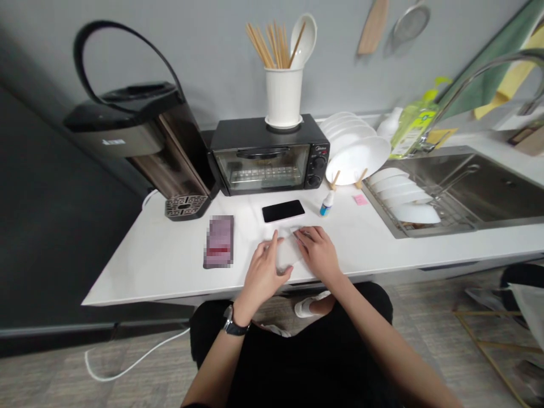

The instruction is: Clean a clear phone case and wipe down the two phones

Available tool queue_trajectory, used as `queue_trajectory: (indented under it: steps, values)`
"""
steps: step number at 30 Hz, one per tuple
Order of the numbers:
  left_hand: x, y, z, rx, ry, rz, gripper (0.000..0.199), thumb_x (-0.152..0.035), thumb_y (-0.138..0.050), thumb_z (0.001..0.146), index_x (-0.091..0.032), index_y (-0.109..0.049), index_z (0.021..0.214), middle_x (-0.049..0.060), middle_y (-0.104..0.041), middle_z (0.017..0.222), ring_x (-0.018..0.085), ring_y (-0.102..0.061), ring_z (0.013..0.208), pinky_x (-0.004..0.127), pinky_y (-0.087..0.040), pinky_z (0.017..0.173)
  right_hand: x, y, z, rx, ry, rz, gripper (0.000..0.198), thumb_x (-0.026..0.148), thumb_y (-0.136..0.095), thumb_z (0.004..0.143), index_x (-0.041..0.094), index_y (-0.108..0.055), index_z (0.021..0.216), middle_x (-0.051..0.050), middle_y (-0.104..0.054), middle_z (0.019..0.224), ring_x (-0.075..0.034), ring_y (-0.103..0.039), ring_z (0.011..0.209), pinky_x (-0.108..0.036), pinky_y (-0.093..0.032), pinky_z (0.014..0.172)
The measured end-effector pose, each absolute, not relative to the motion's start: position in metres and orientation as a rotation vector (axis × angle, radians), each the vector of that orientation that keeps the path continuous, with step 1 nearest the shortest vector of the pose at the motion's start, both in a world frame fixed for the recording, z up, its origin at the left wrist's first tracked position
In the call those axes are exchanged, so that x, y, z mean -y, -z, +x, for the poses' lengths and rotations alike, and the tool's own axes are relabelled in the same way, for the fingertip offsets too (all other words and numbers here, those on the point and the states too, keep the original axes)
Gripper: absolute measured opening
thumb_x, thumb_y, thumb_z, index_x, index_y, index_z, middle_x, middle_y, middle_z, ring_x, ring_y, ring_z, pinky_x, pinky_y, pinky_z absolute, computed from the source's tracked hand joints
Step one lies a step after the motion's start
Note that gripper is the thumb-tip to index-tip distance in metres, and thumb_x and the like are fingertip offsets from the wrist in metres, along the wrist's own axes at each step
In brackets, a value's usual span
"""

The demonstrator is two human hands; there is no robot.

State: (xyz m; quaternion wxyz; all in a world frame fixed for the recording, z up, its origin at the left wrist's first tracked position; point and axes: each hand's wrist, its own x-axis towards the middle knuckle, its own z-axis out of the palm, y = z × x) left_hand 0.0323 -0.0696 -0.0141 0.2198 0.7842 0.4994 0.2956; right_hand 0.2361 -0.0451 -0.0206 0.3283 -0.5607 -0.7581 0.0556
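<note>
While both hands meet at the near edge of the smooth white worktop (161, 260), the scene reads so:

Left hand (262, 273): fingers curled around the left side of a thin, translucent white rectangular sheet (287, 252), thumb on its lower edge; a dark wristwatch (233, 326) sits on the wrist.
Right hand (319, 252): fingers bent and pressed on the sheet's right and upper edge, gripping it.
Sheet: flat on the worktop, between the hands, just in front of a glossy black slab-shaped phone (283, 211).
Small items: a little white dropper bottle with a blue base (327, 203); a pink paper note (360, 199).
White ceramic cylinder holder (284, 96): holds wooden chopsticks and a white spoon, atop a black boxy toaster oven with a glass door (269, 154).
Wooden rack: round white plates (355, 150) on edge.
Steel sink (488, 190): white bowls on a wire rack.
</note>
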Motion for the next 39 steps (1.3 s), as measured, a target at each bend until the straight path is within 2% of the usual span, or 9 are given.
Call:
queue_trajectory:
  steps: [4, 7, 10, 13, 15, 21, 27, 36, 39]
  values:
    - [0.068, 0.020, 0.030, -1.342, -0.858, 2.175, 0.112, -0.024, -0.076, 0.084, -0.038, -0.014, 0.176, 0.008, -0.067, 0.155, 0.041, -0.060, 0.140, 0.060, -0.053, 0.121, 0.063, 0.018, 0.215, 2.107, -0.045, -1.482, 0.043, 0.034, -0.053, 0.110, 0.027, -0.069, 0.149, -0.015, -0.073, 0.143, -0.038, -0.066, 0.132, -0.057, -0.060, 0.114]
    - [0.071, 0.026, 0.027, -1.392, -0.901, 2.194, 0.116, -0.015, -0.067, 0.083, -0.034, -0.004, 0.178, 0.013, -0.065, 0.154, 0.040, -0.060, 0.139, 0.057, -0.054, 0.120, 0.081, 0.017, 0.197, 2.213, -0.091, -1.355, 0.054, 0.036, -0.052, 0.110, 0.028, -0.055, 0.163, -0.010, -0.069, 0.153, -0.033, -0.065, 0.141, -0.051, -0.058, 0.121]
    - [0.074, 0.030, 0.024, -1.432, -0.936, 2.210, 0.116, -0.010, -0.060, 0.083, -0.038, 0.003, 0.177, 0.011, -0.064, 0.150, 0.035, -0.064, 0.135, 0.052, -0.055, 0.119, 0.098, 0.018, 0.190, 2.316, -0.112, -1.229, 0.063, 0.036, -0.050, 0.110, 0.035, -0.038, 0.172, -0.001, -0.067, 0.157, -0.027, -0.064, 0.145, -0.045, -0.060, 0.122]
    - [0.073, 0.031, 0.023, -1.439, -0.939, 2.208, 0.118, -0.016, -0.066, 0.087, -0.042, 0.008, 0.176, 0.009, -0.065, 0.146, 0.033, -0.066, 0.132, 0.050, -0.058, 0.115, 0.110, 0.022, 0.203, 2.340, -0.082, -1.200, 0.070, 0.038, -0.055, 0.108, 0.045, -0.026, 0.172, 0.006, -0.066, 0.157, -0.028, -0.065, 0.144, -0.047, -0.063, 0.118]
    - [0.072, 0.030, 0.024, -1.460, -0.931, 2.198, 0.121, -0.024, -0.074, 0.088, -0.042, 0.008, 0.175, 0.009, -0.067, 0.145, 0.034, -0.066, 0.133, 0.051, -0.058, 0.116, 0.113, 0.025, 0.219, 2.294, -0.078, -1.226, 0.072, 0.036, -0.055, 0.108, 0.044, -0.023, 0.173, 0.004, -0.065, 0.158, -0.030, -0.066, 0.144, -0.051, -0.062, 0.119]
    - [0.066, 0.029, 0.025, -1.422, -0.881, 2.195, 0.119, -0.036, -0.081, 0.090, -0.042, 0.001, 0.176, 0.008, -0.068, 0.148, 0.035, -0.064, 0.138, 0.053, -0.057, 0.118, 0.097, 0.029, 0.261, 2.153, -0.041, -1.473, 0.062, 0.036, -0.054, 0.110, 0.031, -0.042, 0.171, -0.008, -0.062, 0.162, -0.037, -0.054, 0.154, -0.065, -0.053, 0.124]
    - [0.064, 0.029, 0.025, -1.395, -0.884, 2.152, 0.119, -0.034, -0.082, 0.089, -0.046, -0.001, 0.175, 0.006, -0.068, 0.151, 0.034, -0.064, 0.141, 0.053, -0.056, 0.121, 0.066, 0.034, 0.244, 2.052, 0.013, -1.612, 0.059, 0.039, -0.052, 0.112, 0.012, -0.051, 0.164, -0.022, -0.054, 0.166, -0.040, -0.049, 0.157, -0.063, -0.050, 0.125]
    - [0.065, 0.027, 0.025, -1.396, -0.907, 2.137, 0.119, -0.028, -0.081, 0.088, -0.043, -0.002, 0.175, 0.007, -0.070, 0.148, 0.032, -0.066, 0.138, 0.050, -0.057, 0.118, 0.064, 0.038, 0.199, 2.079, 0.017, -1.565, 0.057, 0.038, -0.055, 0.111, 0.003, -0.058, 0.156, -0.029, -0.057, 0.161, -0.040, -0.054, 0.154, -0.059, -0.050, 0.126]
    - [0.066, 0.026, 0.025, -1.406, -0.903, 2.126, 0.118, -0.029, -0.082, 0.088, -0.043, -0.003, 0.175, 0.007, -0.069, 0.150, 0.033, -0.066, 0.139, 0.050, -0.057, 0.118, 0.063, 0.035, 0.205, 2.111, -0.020, -1.532, 0.051, 0.031, -0.050, 0.112, 0.007, -0.060, 0.155, -0.026, -0.061, 0.159, -0.037, -0.057, 0.152, -0.055, -0.053, 0.124]
